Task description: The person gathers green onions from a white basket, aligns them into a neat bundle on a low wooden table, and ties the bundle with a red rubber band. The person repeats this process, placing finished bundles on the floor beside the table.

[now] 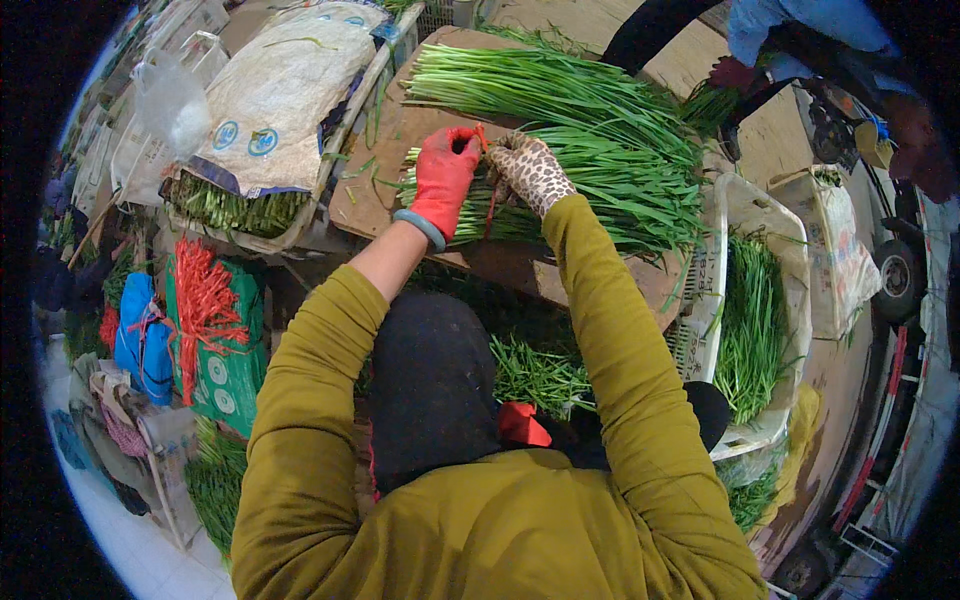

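Note:
A bunch of long green leafy stalks, likely Chinese chives [615, 180], lies across a brown board [367, 187], pale ends to the left. Above its pale ends, my left hand [448, 169] in a red glove pinches a thin red tie [481, 139]. My right hand [531, 171], in a leopard-print glove, is beside it with bent fingers at the same tie; its fingertips are partly hidden. The tie runs down over the bunch. A second bunch of the stalks [525, 82] lies farther back on the board, untouched by either hand.
A white plastic crate [799, 360] with green stalks stands at right. At left, a crate [289, 240] of stalks lies under a woven sack [277, 97]. Red strips [202, 300] hang over a green bag [251, 375]. Another person's dark-gloved hand [739, 73] holds greens at upper right.

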Demonstrator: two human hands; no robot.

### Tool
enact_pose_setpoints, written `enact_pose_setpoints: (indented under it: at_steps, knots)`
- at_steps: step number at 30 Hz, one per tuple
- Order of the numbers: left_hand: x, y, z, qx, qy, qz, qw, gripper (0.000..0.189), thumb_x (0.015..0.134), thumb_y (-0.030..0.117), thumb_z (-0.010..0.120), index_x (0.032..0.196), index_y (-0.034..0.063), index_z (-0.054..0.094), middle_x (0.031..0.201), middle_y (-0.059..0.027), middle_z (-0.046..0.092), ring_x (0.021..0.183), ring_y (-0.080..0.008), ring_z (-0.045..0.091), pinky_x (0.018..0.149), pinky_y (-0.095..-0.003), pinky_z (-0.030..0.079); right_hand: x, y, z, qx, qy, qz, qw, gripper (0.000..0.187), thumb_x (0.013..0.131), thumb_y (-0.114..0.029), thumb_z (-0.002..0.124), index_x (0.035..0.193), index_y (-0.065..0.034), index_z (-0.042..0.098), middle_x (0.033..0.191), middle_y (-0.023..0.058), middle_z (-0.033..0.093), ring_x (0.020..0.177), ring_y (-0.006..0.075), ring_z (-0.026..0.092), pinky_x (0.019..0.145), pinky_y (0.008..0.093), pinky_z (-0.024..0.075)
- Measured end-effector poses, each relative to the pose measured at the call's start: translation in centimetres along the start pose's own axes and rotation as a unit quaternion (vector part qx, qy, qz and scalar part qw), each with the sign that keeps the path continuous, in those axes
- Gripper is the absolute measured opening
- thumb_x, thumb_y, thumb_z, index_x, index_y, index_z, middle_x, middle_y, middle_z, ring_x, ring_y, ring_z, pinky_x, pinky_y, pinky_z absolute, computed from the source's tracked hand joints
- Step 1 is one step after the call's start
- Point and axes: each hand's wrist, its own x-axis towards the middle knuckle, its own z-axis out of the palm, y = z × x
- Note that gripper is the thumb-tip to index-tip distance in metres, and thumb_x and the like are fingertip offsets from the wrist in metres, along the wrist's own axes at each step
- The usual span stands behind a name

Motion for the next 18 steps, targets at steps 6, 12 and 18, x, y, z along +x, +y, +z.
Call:
enact_pose_setpoints:
  at_steps: [6,12,18]
  knots:
    - [-0.8,0.0,0.3,-0.005,-0.012,-0.007,1.000,0.015,0.079,0.015,0.068,0.086,0.0018,0.066,0.080,-0.0119,0.064,0.074,-0.0227,0.061,0.069,-0.0326,0.049,0.1,0.1,0.2,0.006,0.007,-0.054,0.998,0.030,0.089,-0.021,0.053,0.110,0.0000,0.055,0.075,0.0082,0.065,0.047,0.0141,0.057,0.041,0.0267,0.0449]
    - [-0.3,0.1,-1.9,0.031,-0.103,0.062,0.992,0.016,0.084,0.017,0.062,0.096,0.0079,0.066,0.091,-0.0117,0.062,0.085,-0.0258,0.061,0.072,-0.0342,0.049,1.2,1.0,0.2,-0.054,0.031,-0.055,0.997,0.043,0.086,-0.027,0.058,0.118,0.0020,0.056,0.107,0.0206,0.064,0.097,0.0303,0.062,0.086,0.0365,0.0471]
    - [0.6,0.9,-2.8,-0.154,-0.205,-0.104,0.961,0.029,0.092,0.032,0.053,0.109,0.0130,0.067,0.109,-0.0064,0.063,0.101,-0.0174,0.057,0.090,-0.0293,0.041,0.2,0.2,0.2,0.016,-0.008,-0.077,0.997,0.038,0.088,-0.024,0.058,0.116,0.0014,0.058,0.105,0.0192,0.065,0.096,0.0277,0.062,0.086,0.0361,0.0469]
